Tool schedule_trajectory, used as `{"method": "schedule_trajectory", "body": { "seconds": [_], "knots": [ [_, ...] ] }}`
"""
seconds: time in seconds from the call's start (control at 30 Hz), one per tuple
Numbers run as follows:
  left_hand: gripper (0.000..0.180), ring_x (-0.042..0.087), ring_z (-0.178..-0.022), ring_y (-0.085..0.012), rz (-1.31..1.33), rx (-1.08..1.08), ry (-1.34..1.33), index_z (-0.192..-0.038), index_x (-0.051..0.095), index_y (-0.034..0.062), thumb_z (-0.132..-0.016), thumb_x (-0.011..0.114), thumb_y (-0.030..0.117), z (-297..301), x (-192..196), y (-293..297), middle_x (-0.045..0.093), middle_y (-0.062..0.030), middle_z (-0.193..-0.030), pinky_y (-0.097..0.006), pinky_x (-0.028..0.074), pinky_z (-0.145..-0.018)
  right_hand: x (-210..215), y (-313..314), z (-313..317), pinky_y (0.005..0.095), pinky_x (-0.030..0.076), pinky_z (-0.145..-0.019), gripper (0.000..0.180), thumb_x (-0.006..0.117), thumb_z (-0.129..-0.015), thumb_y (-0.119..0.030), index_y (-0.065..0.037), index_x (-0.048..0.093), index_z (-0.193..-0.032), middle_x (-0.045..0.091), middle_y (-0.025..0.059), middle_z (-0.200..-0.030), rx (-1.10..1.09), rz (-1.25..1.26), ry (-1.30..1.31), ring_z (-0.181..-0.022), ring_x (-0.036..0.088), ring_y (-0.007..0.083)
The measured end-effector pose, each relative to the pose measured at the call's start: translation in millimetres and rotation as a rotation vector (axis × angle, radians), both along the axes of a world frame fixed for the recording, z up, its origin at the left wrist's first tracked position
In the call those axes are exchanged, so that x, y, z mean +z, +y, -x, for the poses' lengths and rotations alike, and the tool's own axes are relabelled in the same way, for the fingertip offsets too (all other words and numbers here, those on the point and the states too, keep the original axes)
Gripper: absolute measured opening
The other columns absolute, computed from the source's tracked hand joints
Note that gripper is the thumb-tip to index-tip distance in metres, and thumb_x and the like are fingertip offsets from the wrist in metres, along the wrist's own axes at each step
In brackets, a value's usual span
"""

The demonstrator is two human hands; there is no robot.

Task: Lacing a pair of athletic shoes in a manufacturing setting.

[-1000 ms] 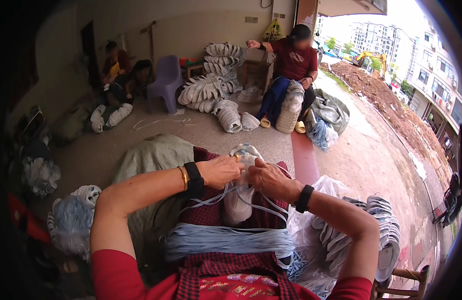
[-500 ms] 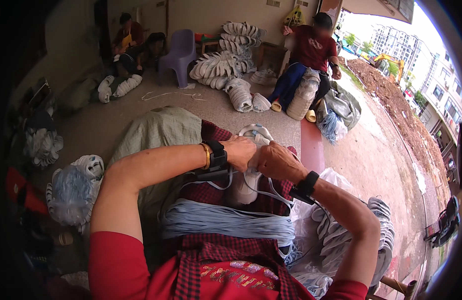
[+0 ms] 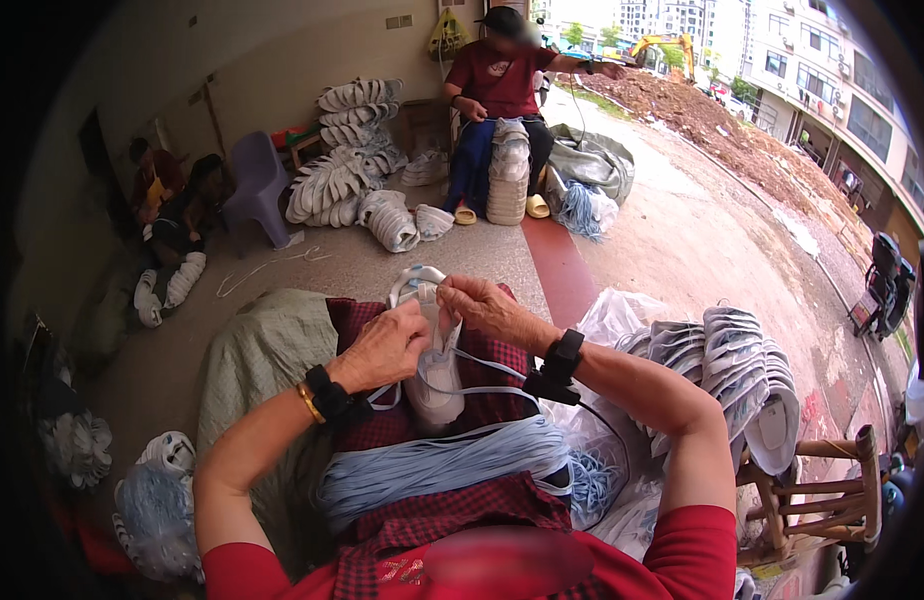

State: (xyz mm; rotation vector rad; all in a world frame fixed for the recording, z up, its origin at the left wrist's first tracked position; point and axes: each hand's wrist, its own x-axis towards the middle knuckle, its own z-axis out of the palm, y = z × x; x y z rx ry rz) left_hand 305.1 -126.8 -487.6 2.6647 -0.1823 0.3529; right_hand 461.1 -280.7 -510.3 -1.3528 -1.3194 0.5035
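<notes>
1. Both hands met over the lap on a pale shoe upper (image 3: pixel 434 375); left hand (image 3: pixel 387 345) had its fingers curled round the side of it, probably to keep it from twisting
2. Right hand (image 3: pixel 487 308) was pinching the top edge, fingertips closed on the rim or a blue cord (image 3: pixel 482 360) there, couldn't tell which
3. Cord looped off the upper and ran down toward a thick cord bundle (image 3: pixel 437 465) lying across the lap on a checked cloth (image 3: pixel 487 400), so supply sat right under the hands
4. Stack of uppers (image 3: pixel 732 370) was just to the right by a wooden stool (image 3: pixel 817 480), easy reach
5. Room was tight: plastic bags (image 3: pixel 617 320) at the right elbow, grey sack (image 3: pixel 267 350) on the left; open concrete floor (image 3: pixel 462 255) only ahead, with another worker (image 3: pixel 502 90) well apart
</notes>
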Motion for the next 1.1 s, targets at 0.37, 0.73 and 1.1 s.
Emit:
{"method": "schedule_trajectory", "body": {
  "seconds": [0.37,0.73,1.1],
  "knots": [
    [0.023,0.052,-0.050,-0.0037,0.756,0.085,0.159,-0.117,0.056,0.0065,-0.105,0.048,0.025,6.9,16.2,-11.4,0.061,-0.0010,-0.068,-0.019,0.041,-0.045,41.4,-13.4,26.5,0.0252,0.048,-0.064,0.029,0.049,-0.105,-0.024,0.001,0.060,-0.094,0.063,0.0030,-0.071,-0.162,-0.192,0.204,-0.068,0.060,0.0086],
    [0.025,0.047,-0.062,-0.0022,0.680,0.030,-0.081,-0.105,0.070,0.0024,-0.102,0.058,0.024,5.1,21.0,-37.6,0.057,0.0051,-0.070,-0.022,0.041,-0.057,78.3,-25.7,25.9,0.0224,0.046,-0.059,0.034,0.052,-0.105,-0.030,0.000,0.064,-0.093,0.063,-0.0005,-0.080,-0.154,-0.099,-0.083,-0.067,0.058,0.0052],
    [0.024,0.031,-0.053,0.0010,0.953,-0.139,-0.426,-0.111,0.061,0.0025,-0.104,0.054,0.024,28.0,135.2,-65.1,0.042,0.0089,-0.065,-0.018,0.023,-0.046,91.3,-15.8,31.2,0.0230,0.042,-0.067,0.026,0.061,-0.101,-0.024,0.001,0.067,-0.098,0.060,-0.0001,-0.090,-0.177,-0.286,-0.051,-0.076,0.050,0.0060]
  ]
}}
